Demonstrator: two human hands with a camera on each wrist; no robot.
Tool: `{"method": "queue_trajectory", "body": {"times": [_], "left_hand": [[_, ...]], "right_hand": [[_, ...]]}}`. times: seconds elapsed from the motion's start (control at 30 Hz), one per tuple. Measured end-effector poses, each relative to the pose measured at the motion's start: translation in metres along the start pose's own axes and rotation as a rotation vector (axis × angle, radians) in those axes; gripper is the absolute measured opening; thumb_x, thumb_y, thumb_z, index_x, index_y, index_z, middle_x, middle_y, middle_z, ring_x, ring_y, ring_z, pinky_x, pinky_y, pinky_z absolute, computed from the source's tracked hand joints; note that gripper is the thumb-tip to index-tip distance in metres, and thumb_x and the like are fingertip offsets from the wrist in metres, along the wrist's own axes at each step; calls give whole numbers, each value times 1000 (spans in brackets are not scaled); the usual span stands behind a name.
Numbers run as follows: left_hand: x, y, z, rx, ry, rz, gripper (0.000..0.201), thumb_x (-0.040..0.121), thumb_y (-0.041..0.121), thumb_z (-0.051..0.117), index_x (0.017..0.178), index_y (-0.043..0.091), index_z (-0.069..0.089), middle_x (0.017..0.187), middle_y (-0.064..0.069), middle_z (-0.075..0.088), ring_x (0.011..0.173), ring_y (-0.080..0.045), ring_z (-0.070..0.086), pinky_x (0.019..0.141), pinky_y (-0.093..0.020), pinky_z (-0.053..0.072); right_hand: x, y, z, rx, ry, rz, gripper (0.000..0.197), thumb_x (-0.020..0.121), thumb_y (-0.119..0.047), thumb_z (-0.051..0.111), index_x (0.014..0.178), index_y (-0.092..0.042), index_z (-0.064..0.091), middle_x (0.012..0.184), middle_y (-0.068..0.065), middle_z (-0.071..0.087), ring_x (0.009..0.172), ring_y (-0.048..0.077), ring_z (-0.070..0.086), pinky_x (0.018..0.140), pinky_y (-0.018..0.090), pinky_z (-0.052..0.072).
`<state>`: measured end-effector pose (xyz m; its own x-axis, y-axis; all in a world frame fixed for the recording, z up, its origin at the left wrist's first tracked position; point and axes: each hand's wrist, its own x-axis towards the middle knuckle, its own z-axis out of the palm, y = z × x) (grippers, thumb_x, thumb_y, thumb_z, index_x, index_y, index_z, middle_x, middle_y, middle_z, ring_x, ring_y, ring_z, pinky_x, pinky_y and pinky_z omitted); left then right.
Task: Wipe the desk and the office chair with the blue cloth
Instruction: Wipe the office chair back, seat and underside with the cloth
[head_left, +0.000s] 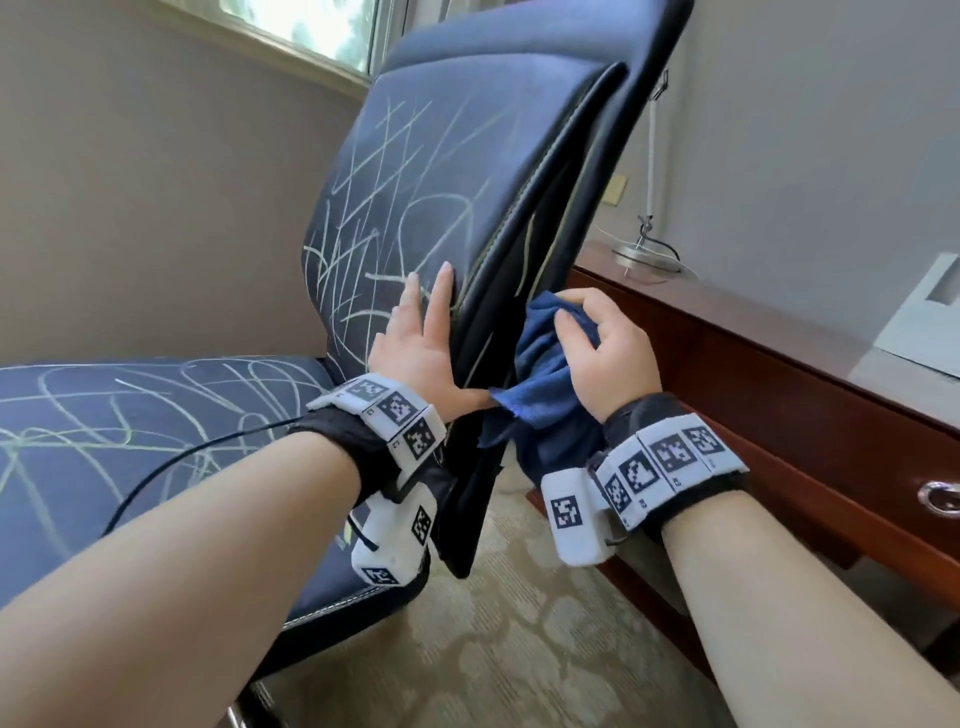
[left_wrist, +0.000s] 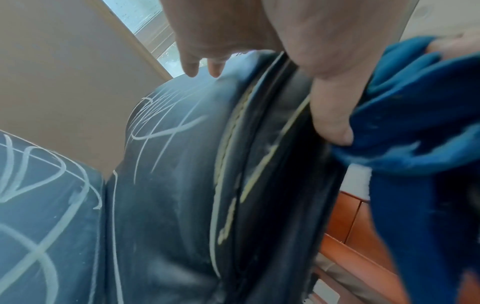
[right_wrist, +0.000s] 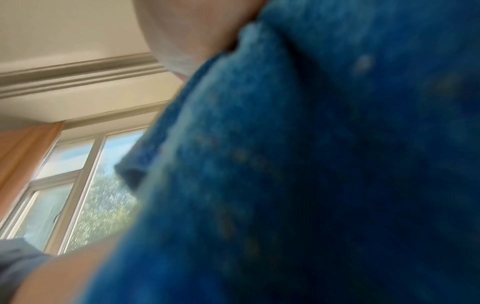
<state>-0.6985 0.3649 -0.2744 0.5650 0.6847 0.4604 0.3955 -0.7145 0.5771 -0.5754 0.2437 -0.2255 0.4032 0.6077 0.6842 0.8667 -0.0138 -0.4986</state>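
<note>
The office chair (head_left: 415, 197) is dark blue, almost black, and its backrest stands tilted. Pale scribbled lines cover the front of the backrest and also the seat (head_left: 130, 431). The blue cloth (head_left: 545, 374) is bunched and pressed against the side edge of the backrest, with its loose part hanging down. The worktop (head_left: 779, 332) is of reddish-brown wood with drawers, and it stands just beside the chair, on the right.
</note>
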Motion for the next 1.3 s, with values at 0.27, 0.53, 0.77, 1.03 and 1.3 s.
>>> {"method": "queue_trajectory", "body": {"times": [0.27, 0.53, 0.77, 1.03, 1.3], "left_hand": [[-8, -15, 2, -173, 97, 98, 128, 59, 44, 84, 147, 35, -9, 154, 4, 6, 139, -21, 18, 111, -30, 18], [-13, -20, -9, -98, 60, 145, 125, 64, 45, 79, 146, 33, -15, 155, 12, -12, 144, -19, 11, 114, -55, 12], [-8, -19, -17, 14, 25, 124, 122, 68, 53, 72, 146, 28, -19, 153, 17, -17, 145, -18, 2, 112, -59, 1], [-5, -14, -13, -12, 11, 141, 115, 71, 50, 69, 147, 21, -12, 154, 7, -10, 145, -18, -1, 114, -53, -8], [64, 19, -106, -113, -43, 339, 90, 62, 66, 43, 142, 28, 25, 147, 3, 27, 135, -20, 27, 112, -33, 17]], "right_hand": [[-9, -9, -9, 70, -67, -59, 15, 84, -28, 47, 89, -35, 60, 82, -14, 64, 85, 6, 61, 82, 26, 48], [-3, -39, -41, -210, -237, -98, 18, 90, -19, 55, 96, -32, 66, 89, -16, 65, 89, 0, 58, 84, 19, 44], [56, -102, -68, -553, 212, -131, 38, 95, -30, 46, 132, -21, 50, 143, 6, 37, 125, 20, 42, 99, 19, 29], [82, -113, -35, -351, 174, 113, 47, 91, -22, 48, 136, -32, 36, 113, 7, 62, 102, 31, 58, 89, 36, 46], [78, -112, -51, -563, 80, 44, 44, 91, -19, 48, 134, -26, 44, 121, 6, 60, 110, 29, 54, 89, 30, 40]]}}
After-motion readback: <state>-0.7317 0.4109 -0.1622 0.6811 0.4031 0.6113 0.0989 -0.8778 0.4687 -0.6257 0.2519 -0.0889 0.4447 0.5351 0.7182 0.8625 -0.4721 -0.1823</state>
